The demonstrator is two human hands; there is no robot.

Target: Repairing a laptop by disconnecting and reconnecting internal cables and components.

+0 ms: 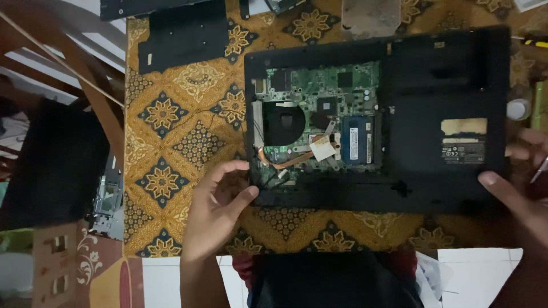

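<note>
A black laptop (445, 85) lies bottom-up on a patterned orange-and-brown cloth (171, 142). Its access panel is off, baring a green circuit board (319, 85), a round black fan (283, 122), a copper heat pipe (285, 162) and a blue memory module (357, 140). My left hand (214, 211) grips the laptop's near left corner, thumb on the front edge. My right hand (522, 182) holds the laptop's right edge, thumb on the base, and a thin metal tool (539, 170) pokes out between its fingers.
The removed black cover panel (182, 37) lies on the cloth at the back left. A small white round cap (518, 108) sits beyond the laptop's right side. A wooden chair frame (85, 85) and a dark bag (54, 165) stand to the left.
</note>
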